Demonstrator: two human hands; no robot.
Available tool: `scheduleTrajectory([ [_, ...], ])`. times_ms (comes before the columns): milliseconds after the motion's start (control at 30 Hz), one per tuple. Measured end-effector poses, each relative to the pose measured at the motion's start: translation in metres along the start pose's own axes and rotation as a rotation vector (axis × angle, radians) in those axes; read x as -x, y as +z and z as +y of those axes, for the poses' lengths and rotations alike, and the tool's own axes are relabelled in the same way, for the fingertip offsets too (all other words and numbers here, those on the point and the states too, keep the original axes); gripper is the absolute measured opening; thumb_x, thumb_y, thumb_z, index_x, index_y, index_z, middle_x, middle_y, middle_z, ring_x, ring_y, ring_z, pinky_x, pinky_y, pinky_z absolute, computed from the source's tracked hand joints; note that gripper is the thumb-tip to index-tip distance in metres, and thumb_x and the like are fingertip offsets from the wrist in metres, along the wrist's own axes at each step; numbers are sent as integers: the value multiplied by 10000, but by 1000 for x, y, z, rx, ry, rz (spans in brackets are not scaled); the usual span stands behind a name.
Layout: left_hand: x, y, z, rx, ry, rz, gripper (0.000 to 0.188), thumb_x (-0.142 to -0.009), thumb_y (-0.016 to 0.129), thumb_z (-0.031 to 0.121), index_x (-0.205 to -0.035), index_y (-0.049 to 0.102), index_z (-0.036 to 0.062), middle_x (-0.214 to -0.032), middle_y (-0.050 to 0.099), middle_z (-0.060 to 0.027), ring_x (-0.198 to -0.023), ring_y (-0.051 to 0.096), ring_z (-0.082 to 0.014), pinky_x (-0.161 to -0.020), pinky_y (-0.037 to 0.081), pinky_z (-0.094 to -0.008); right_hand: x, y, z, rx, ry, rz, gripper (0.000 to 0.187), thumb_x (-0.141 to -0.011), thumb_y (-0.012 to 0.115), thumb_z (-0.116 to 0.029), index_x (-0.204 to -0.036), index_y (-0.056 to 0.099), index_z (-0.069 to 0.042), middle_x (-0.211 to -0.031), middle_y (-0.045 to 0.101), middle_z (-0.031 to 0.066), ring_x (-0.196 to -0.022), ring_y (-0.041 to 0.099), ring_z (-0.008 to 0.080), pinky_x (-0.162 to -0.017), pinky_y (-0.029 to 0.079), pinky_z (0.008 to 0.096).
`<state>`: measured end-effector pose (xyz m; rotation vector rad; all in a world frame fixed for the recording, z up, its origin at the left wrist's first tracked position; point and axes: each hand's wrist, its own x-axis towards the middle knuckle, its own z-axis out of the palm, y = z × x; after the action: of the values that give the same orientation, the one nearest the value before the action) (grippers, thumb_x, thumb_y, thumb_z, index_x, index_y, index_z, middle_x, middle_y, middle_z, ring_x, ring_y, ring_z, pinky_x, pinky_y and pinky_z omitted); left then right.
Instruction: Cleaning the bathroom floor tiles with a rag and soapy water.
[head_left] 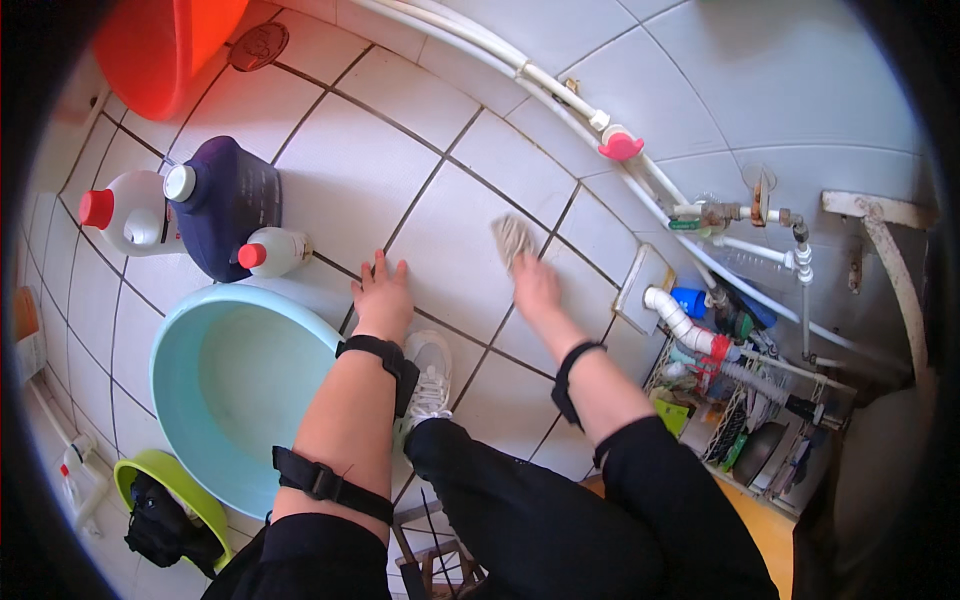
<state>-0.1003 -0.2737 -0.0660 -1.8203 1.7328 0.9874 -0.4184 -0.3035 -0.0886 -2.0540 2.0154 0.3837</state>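
My left hand (383,300) has its fingers spread over the white tiled floor (400,92), just right of the light-blue basin (175,345). It holds nothing, and I cannot tell whether it touches the tiles. Farther right, my right hand (537,287) is closed on a small beige, ridged thing (512,240), which looks like a brush or a folded rag. That thing is at the floor; its near end is hidden by my fingers. A small white bottle with a red cap (278,251) stands left of my left hand.
A dark-blue jug (225,210) and a white bottle with a red cap (135,210) stand beyond the basin. An orange-red tub (150,55) is far left, a green bowl (205,500) near left. White pipes (560,90) and a cluttered rack (730,420) line the right.
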Motion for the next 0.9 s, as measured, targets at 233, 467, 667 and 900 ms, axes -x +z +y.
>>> scheduleTrajectory([
  [233, 0, -4, 24, 0, 29, 19, 737, -1057, 476, 154, -1750, 278, 305, -1858, 56, -128, -1686, 172, -401, -1320, 232, -605, -48, -15, 45, 62, 41, 158, 297, -1076, 520, -277, -1124, 722, -64, -1077, 759, 181, -1107, 706, 373, -968, 543, 507],
  [467, 2, -1, 0, 19, -43, -57, 716, -1072, 452, 160, -1749, 282, 316, -1862, 48, -107, -1692, 158, -385, -1324, 223, -603, 44, -6, -5, 50, -111, -47, 239, -1056, 530, -173, -1196, 704, -87, -1167, 705, 144, -1108, 699, 367, -977, 532, 521],
  [667, -2, 5, 17, -7, -40, 21, 701, -1083, 432, 170, -1751, 278, 319, -1859, 52, -127, -1684, 169, -413, -1313, 246, -603, -25, -29, 23, 203, -111, 132, 261, -1058, 551, -181, -1245, 709, -92, -1188, 695, 121, -1134, 679, 333, -967, 535, 509],
  [900, 0, -4, 17, 23, -54, -36, 737, -1062, 471, 147, -1751, 278, 322, -1859, 41, -131, -1684, 161, -423, -1313, 248, -599, -99, -62, 14, -20, 173, -6, 312, -1099, 479, -156, -1340, 644, -44, -1390, 646, 207, -1270, 649, 394, -1061, 535, 518],
])
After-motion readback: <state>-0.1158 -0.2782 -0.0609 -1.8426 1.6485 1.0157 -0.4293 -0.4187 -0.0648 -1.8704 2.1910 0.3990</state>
